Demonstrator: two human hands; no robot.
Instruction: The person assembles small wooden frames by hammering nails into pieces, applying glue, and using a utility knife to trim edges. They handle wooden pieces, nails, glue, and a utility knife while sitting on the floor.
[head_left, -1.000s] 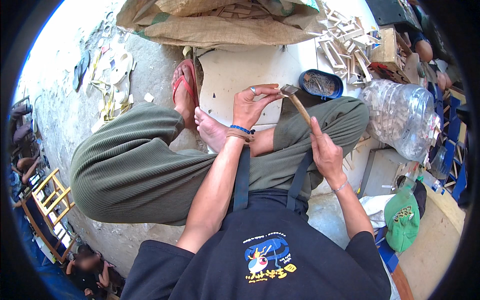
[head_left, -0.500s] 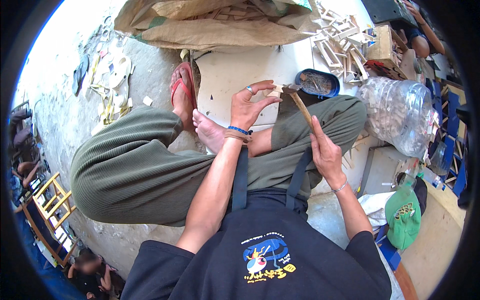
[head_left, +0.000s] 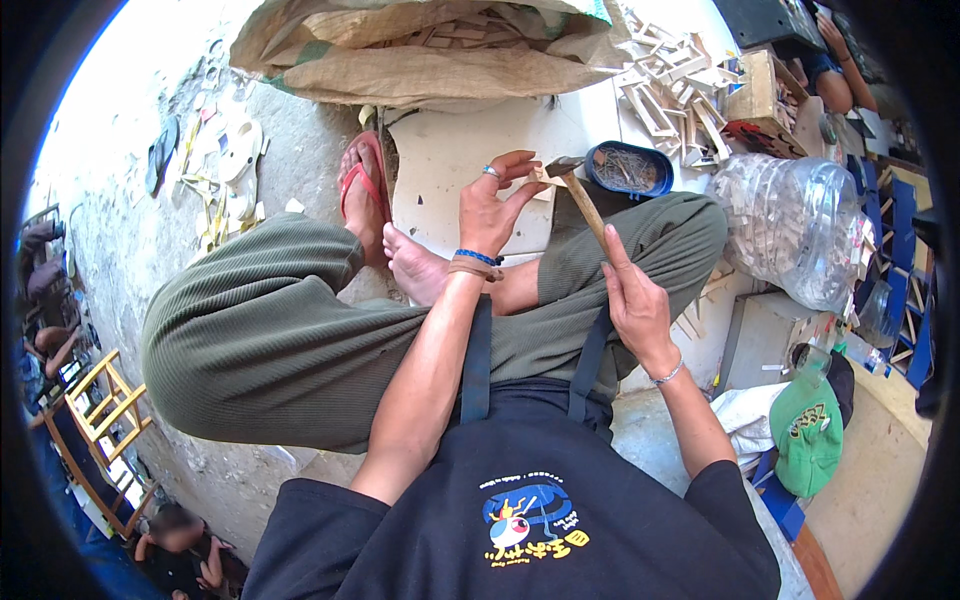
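My right hand (head_left: 638, 312) is wrapped round the wooden handle of a hammer (head_left: 586, 208), its forefinger and thumb stretched along the grip. The dark hammer head sits right beside the fingertips of my left hand (head_left: 490, 212). Between that hand's thumb and fingers is a small pale wooden piece (head_left: 544, 182), partly covered by fingers and hammer. I cannot tell whether the head touches the wood. A blue oval tin (head_left: 667, 180) full of nails stands just right of the hammer, by my bent knee.
A big woven sack (head_left: 430, 80) of wooden pieces lies ahead. Small wooden frames (head_left: 680, 75) are heaped at the far right, near a wooden box (head_left: 752, 95). A clear plastic jug (head_left: 785, 225) holds more pieces. A green cap (head_left: 808, 435) lies at right; other people sit at the edges.
The hammer has shifted left and slightly away from me, its head now closer to my left fingertips. My right hand moved left with it; my left hand stays nearly in place.
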